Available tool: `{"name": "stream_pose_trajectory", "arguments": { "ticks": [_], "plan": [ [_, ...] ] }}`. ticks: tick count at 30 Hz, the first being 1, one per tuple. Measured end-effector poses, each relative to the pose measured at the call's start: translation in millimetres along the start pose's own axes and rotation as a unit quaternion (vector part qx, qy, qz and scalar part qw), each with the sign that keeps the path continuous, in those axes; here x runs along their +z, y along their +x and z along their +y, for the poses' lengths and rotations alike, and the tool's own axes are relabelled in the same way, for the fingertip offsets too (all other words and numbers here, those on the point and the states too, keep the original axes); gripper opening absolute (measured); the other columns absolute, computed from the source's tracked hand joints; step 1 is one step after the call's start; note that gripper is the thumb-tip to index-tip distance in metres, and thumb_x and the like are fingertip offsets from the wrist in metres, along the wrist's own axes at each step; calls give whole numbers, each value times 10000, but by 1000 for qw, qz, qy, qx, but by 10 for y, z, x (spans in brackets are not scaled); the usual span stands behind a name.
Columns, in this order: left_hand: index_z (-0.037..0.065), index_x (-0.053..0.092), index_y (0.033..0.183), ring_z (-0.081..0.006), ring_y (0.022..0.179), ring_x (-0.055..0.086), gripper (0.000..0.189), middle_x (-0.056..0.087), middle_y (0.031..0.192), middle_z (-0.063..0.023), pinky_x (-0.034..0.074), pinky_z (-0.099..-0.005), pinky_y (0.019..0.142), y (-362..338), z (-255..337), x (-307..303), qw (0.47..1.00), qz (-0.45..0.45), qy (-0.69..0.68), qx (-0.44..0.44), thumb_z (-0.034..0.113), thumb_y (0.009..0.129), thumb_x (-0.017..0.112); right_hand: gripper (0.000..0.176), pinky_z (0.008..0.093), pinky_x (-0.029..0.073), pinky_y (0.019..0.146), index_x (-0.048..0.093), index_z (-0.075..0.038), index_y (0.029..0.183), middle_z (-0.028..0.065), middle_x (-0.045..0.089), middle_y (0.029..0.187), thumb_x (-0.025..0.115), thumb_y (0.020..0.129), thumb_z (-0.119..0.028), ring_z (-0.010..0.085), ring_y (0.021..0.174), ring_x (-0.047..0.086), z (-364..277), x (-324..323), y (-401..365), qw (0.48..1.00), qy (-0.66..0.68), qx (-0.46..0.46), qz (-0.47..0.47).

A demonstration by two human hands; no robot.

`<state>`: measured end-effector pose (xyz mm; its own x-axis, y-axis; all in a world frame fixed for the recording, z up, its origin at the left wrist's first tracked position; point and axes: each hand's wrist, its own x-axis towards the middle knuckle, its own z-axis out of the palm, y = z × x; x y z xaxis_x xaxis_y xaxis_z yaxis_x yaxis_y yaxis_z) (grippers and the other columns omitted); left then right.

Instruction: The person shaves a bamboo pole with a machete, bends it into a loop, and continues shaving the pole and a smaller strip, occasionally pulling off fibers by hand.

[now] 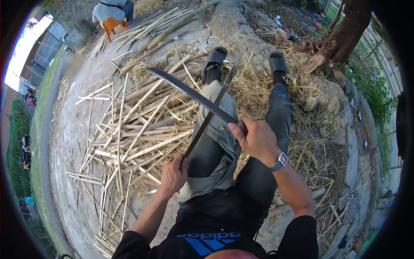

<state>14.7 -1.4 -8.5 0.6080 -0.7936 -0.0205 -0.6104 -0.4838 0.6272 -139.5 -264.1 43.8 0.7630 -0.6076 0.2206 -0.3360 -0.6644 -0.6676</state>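
My right hand (258,140), with a wristwatch (282,159) at the wrist, grips the handle of a long dark machete (185,90). Its blade points up and left across my thigh. In my left hand (174,175) is the near end of a narrow dark bamboo strip (200,134), pinched between thumb and fingers. The strip slants up over my leg toward my sandalled foot (213,60), and the blade crosses over it about midway. A greyish cloth (207,187) drapes over the leg beneath both.
Pale split bamboo strips (133,134) lie heaped on the ground at left. Shavings (250,97) surround my feet. A tree trunk (351,32) stands at upper right. Another person (113,11) sits on an orange chair (113,26) at upper left, near long bamboo poles (177,26).
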Motion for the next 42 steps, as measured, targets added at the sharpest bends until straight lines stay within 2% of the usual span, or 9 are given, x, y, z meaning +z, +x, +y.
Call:
{"name": "stream_pose_trajectory", "arguments": {
  "ticks": [4, 8, 13, 18, 23, 27, 28, 37, 42],
  "plan": [
    [20, 566, 963, -475, 579, 611, 201, 597, 638, -242, 454, -524, 507, -104, -155, 243, 999, 43, 16, -1, 205, 1037, 589, 533, 461, 539, 516, 656, -92, 750, 108, 676, 614, 601, 980, -570, 356, 573, 681, 432, 304, 191, 986, -136, -89, -32],
    [9, 540, 927, -460, 559, 598, 208, 563, 601, -237, 435, -503, 499, -134, -56, 259, 999, 45, 0, -13, 181, 1032, 595, 533, 466, 541, 513, 668, -93, 762, 112, 672, 610, 609, 968, -582, 354, 581, 687, 340, 252, 615, 988, -157, 9, 1],
    [28, 535, 916, -469, 525, 596, 227, 557, 559, -232, 433, -521, 461, -130, -130, 230, 999, 37, -5, 1, 210, 1041, 585, 555, 467, 542, 514, 689, -83, 770, 153, 647, 590, 584, 983, -584, 371, 545, 662, 343, 233, 612, 979, -166, -113, -24],
    [23, 550, 937, -468, 540, 608, 189, 557, 564, -238, 446, -527, 481, -304, -305, 313, 999, 27, -20, 0, 185, 1023, 598, 649, 478, 489, 478, 655, -24, 713, 167, 643, 583, 523, 1029, -575, 357, 500, 628, 749, -299, 1289, 966, -243, 75, 45],
    [-2, 555, 921, -446, 535, 596, 233, 538, 570, -235, 434, -487, 504, -233, -357, 213, 996, -16, -83, -25, 199, 1031, 593, 734, 433, 408, 439, 558, 14, 660, 99, 495, 515, 501, 1035, -615, 246, 411, 534, 755, -310, 819, 992, -15, 26, 124],
    [-22, 558, 860, -293, 489, 486, 364, 490, 558, -179, 408, -403, 521, -160, -548, 78, 984, -88, -146, -48, 278, 1067, 548, 563, 282, 410, 434, 589, -23, 739, -3, 517, 560, 623, 1016, -512, 87, 447, 518, 440, -412, 486, 960, 219, 168, 52],
    [-21, 563, 847, -276, 500, 482, 399, 493, 561, -164, 412, -404, 532, -121, -568, 24, 982, -110, -146, -49, 306, 1074, 531, 480, 227, 407, 445, 603, -33, 773, -31, 536, 590, 673, 1000, -449, 42, 469, 515, 424, -422, 411, 953, 237, 185, 35],
    [10, 581, 775, -243, 532, 482, 554, 496, 571, -108, 416, -409, 554, 25, -683, -207, 984, -136, -86, -72, 443, 1096, 455, 379, 269, 382, 468, 637, -4, 876, -9, 569, 613, 631, 1027, -352, 52, 488, 496, 262, -355, 50, 954, 223, 200, 13],
    [-8, 586, 821, -156, 543, 365, 388, 420, 568, -94, 344, -353, 503, 149, -882, -129, 995, -60, -80, -13, 315, 1012, 681, 372, 305, 397, 482, 592, 4, 835, 31, 565, 597, 597, 1048, -301, 88, 493, 497, 344, -189, 13, 967, 198, 162, 12]
  ]
}}
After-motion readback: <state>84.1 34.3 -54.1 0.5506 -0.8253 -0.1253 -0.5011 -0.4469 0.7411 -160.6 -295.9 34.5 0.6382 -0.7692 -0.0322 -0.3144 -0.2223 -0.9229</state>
